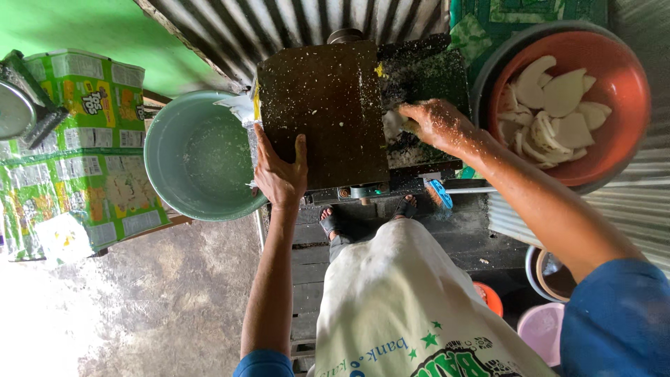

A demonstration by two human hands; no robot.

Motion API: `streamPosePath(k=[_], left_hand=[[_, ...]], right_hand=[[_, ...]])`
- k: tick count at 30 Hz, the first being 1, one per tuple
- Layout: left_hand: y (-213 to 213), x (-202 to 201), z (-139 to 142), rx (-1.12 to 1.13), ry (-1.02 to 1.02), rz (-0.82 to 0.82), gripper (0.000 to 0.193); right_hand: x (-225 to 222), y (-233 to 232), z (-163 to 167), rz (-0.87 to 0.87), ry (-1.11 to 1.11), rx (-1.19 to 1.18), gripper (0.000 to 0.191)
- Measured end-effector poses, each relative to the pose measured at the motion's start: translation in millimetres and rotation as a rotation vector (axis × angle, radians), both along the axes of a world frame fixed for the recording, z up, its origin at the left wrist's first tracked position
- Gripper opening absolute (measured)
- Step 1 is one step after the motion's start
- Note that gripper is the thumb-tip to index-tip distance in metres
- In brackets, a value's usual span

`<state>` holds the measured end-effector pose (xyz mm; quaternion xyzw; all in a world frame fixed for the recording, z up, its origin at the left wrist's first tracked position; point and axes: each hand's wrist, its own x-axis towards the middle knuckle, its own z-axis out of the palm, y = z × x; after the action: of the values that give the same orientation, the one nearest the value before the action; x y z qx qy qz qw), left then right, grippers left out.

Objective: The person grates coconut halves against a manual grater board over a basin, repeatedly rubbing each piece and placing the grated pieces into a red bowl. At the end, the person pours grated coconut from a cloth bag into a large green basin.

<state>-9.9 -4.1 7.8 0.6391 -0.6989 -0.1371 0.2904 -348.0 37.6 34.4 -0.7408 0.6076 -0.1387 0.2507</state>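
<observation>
Nearest the camera, the person's white printed apron (405,300) hangs over sandalled feet on dark planks. Beyond it, the left hand (279,171) lies flat with fingers spread on the near left edge of the dark, flake-speckled grating machine (324,105). The right hand (436,126) closes around a white coconut piece (393,124), pressing it at the machine's right side. A grey-green basin (199,157) sits left of the machine; far right, an orange bowl (618,84) holds more white coconut pieces (551,105).
</observation>
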Motion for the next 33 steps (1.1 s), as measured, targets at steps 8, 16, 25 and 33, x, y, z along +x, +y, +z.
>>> streamPosePath(k=[8,16,25,33], left_hand=[[-1.4,1.6,-5.9,-0.029,-0.019,-0.002,0.096],[-2.6,0.1,-6.3,-0.006,-0.029,0.005,0.098],[-2.4,-0.1,-5.4,0.045,-0.046,0.023,0.098],[0.6,-0.1,0.4,-0.005,-0.046,0.011,0.097]], right_hand=[[-15.3,-1.4,-22.4,0.059,0.093,0.021,0.016],[-20.4,2.0,-37.7,0.145,0.202,-0.107,0.023],[-16.1,3.5,-41.3,0.136,0.192,-0.063,0.045],[-12.0,5.5,-50.3,0.116,0.183,-0.123,0.036]])
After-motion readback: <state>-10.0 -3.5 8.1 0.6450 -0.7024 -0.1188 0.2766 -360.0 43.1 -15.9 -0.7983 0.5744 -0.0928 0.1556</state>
